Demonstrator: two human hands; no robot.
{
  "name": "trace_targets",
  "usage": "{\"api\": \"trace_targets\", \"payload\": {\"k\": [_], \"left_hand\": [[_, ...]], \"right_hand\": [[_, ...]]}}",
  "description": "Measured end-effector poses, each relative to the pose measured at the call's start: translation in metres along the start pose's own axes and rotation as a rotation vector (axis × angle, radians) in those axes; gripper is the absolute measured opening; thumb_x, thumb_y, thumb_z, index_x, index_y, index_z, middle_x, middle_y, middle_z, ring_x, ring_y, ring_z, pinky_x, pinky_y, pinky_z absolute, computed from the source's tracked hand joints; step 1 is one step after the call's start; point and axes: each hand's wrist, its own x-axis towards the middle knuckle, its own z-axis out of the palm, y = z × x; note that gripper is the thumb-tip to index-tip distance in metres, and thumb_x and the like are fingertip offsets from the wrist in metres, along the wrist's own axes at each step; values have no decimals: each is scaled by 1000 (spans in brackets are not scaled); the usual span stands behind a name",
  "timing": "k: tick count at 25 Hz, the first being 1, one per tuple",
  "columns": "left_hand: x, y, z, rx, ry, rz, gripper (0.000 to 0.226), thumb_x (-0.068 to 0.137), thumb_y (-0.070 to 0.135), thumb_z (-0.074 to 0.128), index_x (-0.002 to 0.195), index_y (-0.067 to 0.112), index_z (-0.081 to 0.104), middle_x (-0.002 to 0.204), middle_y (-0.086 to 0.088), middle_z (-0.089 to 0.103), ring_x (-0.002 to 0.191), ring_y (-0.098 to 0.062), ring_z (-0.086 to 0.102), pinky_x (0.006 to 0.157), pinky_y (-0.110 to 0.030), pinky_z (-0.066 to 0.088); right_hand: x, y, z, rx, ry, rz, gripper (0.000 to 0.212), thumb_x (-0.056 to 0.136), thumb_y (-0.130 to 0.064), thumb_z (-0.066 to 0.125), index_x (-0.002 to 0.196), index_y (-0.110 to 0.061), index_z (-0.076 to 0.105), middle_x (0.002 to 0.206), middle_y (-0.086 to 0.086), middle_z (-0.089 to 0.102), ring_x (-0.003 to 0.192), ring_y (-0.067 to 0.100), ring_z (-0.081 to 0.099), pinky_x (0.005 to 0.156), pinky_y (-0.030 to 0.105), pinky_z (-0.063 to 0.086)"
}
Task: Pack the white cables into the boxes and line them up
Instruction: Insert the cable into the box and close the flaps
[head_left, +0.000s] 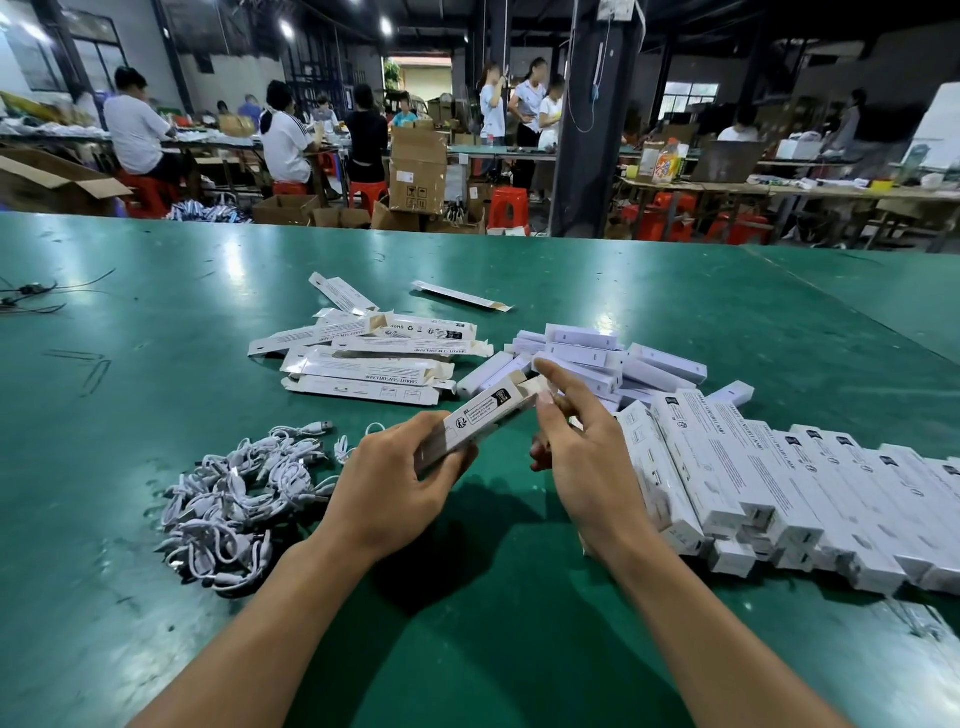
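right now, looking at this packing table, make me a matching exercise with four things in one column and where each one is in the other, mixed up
Things
1. white cables
2. flat unfolded boxes
3. lined-up boxes
4. held box

Places
a. gripped in the left hand, with the right hand pinching its end flap
b. tangled heap on the green table, left of the hands
c. loose stack beyond the hands
d. row at the right side of the table

Pairs: 1-b, 2-c, 3-d, 4-a
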Motion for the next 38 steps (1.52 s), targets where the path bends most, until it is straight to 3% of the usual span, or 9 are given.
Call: {"api": "trace_targets", "payload": {"k": [3, 6, 11, 15, 18, 23, 26, 31, 38], "left_hand": [[0, 0, -1, -33, -16, -2, 30, 84, 49, 67, 105, 27, 69, 73, 13, 67, 62, -8, 58, 57, -30, 49], [0, 1, -1, -52, -19, 9, 35, 82, 48, 68, 109, 27, 71, 80, 13, 72, 63, -7, 61, 60, -31, 53], [0, 0, 0, 3, 33, 21, 20, 87, 37, 76, 102, 26, 70, 63, 19, 55, 55, -3, 49, 53, -22, 38], [-2, 3, 0, 46, -7, 40, 31, 87, 36, 76, 115, 23, 72, 79, 12, 68, 64, -8, 59, 60, -33, 52], [-2, 8, 1, 30, -7, 55, 35, 87, 40, 75, 118, 24, 71, 85, 7, 71, 68, -14, 61, 64, -38, 54], [-2, 10, 1, 1, -19, 49, 32, 88, 42, 73, 114, 25, 71, 84, 8, 71, 66, -12, 62, 65, -36, 55], [-2, 8, 0, 6, -9, 29, 28, 88, 42, 74, 109, 24, 72, 79, 10, 68, 62, -11, 59, 62, -36, 54], [-2, 9, -1, 32, -15, 62, 31, 87, 42, 75, 115, 30, 71, 82, 13, 69, 64, -8, 59, 60, -34, 54], [-2, 12, -1, 55, -53, 74, 32, 88, 40, 74, 116, 27, 72, 87, 12, 71, 66, -8, 62, 61, -29, 55]], "right_hand": [[-1, -1, 1, 15, -10, 30, 34, 105, -20, 55, 108, -49, 72, 65, -17, 58, 56, 9, 46, 52, 24, 46], [0, -3, -1, 76, 47, 63, 24, 100, -20, 64, 95, -39, 78, 77, -14, 68, 58, 5, 51, 58, 23, 52], [-8, 0, 9, -79, 74, -30, 15, 97, -43, 64, 109, -43, 74, 118, -10, 60, 97, 9, 68, 88, 34, 59], [-10, 0, 12, -38, 103, -5, 22, 97, -33, 68, 117, -27, 76, 101, -15, 76, 97, 1, 71, 94, 28, 57], [-13, 0, 10, -285, 212, -268, 23, 98, -23, 67, 118, -16, 76, 101, -12, 75, 91, -6, 66, 85, 6, 47], [-12, -1, 4, -640, 258, -674, 27, 96, -6, 69, 123, -6, 72, 105, 4, 76, 89, 11, 70, 89, -1, 41], [-16, -5, 6, -528, 203, -559, 41, 96, -11, 69, 136, -14, 63, 97, -8, 73, 87, 5, 69, 80, -2, 42], [-7, -7, 4, -70, 221, -144, 13, 92, -22, 75, 105, -25, 77, 88, -17, 76, 86, -1, 71, 83, 18, 58], [-7, -6, 1, -94, 280, -194, 12, 90, -17, 77, 95, -28, 73, 84, -20, 75, 80, -2, 72, 76, 14, 57]]}}
